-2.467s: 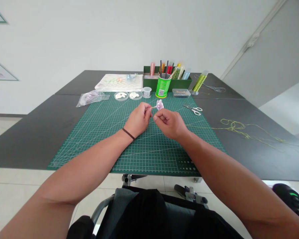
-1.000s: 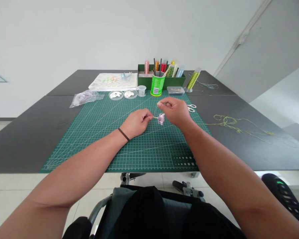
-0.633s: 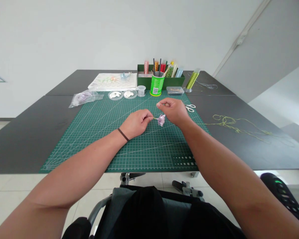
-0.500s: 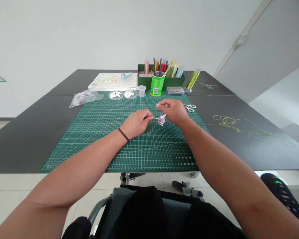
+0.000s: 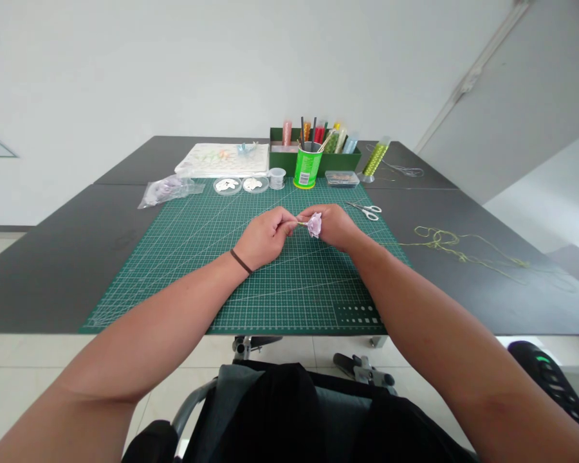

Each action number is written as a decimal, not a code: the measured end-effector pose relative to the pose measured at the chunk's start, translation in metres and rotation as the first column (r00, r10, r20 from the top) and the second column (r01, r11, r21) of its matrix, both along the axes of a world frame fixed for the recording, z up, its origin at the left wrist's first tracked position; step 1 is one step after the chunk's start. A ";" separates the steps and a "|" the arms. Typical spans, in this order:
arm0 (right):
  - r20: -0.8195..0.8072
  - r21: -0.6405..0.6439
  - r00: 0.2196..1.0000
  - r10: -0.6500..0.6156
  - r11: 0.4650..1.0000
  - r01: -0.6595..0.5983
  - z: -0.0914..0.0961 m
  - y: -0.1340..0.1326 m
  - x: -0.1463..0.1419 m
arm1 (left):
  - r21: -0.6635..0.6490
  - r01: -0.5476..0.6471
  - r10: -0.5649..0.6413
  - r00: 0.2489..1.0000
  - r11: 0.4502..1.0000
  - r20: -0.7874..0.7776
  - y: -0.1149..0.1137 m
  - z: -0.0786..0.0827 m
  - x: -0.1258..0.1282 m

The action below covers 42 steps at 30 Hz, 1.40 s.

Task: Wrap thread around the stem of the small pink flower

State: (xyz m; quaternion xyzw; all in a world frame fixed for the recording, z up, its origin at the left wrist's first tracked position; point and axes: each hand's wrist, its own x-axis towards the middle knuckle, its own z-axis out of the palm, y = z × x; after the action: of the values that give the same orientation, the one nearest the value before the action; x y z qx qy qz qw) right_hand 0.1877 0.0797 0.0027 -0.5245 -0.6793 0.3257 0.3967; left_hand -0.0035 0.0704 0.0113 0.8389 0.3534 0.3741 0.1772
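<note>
A small lilac artificial flower lies sideways above the green cutting mat, its thin stem pointing left. My left hand is closed in a pinch on that stem. Close behind the bloom, my right hand has its fingertips pressed together near the stem, almost meeting the left fingertips. Whatever those right fingers grip is too small or too covered to make out. A yellow-green thread lies loosely tangled on the dark table, one end running left toward my right forearm.
White-handled scissors lie beyond my right hand. Farther back stand a green can of sticks, a green box of thread spools, dishes of white pieces, a clear case, a plastic bag and a white board.
My right hand has come down and left, bringing its fingertips to the stem beside my left fingers. My left hand keeps its pinch. The view has shifted slightly.
</note>
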 end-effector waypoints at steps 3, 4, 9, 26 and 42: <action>0.014 -0.029 0.999 0.049 0.998 -0.048 0.000 -0.003 -0.003 | 0.011 -0.024 0.024 0.999 1.000 0.031 0.000 0.000 -0.001; 0.020 -0.045 0.999 0.049 0.998 -0.048 0.000 -0.005 -0.005 | 0.010 -0.041 0.040 0.998 0.999 0.041 0.001 0.000 -0.001; 0.008 -0.141 1.000 0.029 0.990 -0.027 0.000 -0.012 -0.014 | 0.009 -0.089 0.087 0.988 0.996 0.131 0.002 -0.002 -0.001; -0.119 -0.095 0.971 0.205 0.972 -0.217 0.006 -0.026 -0.028 | -0.051 -0.163 0.170 0.944 0.985 0.282 0.014 -0.007 0.001; 0.169 0.183 0.980 0.109 0.973 -0.140 0.020 -0.038 -0.025 | 0.021 -0.217 0.217 0.976 0.976 0.006 0.013 -0.007 0.000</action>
State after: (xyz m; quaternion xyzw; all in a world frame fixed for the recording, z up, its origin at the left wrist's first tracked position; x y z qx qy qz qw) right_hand 0.1623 0.0418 0.0225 -0.4637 -0.7686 0.2399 0.3697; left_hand -0.0033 0.0833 0.0047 0.7964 0.4387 0.3965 0.1270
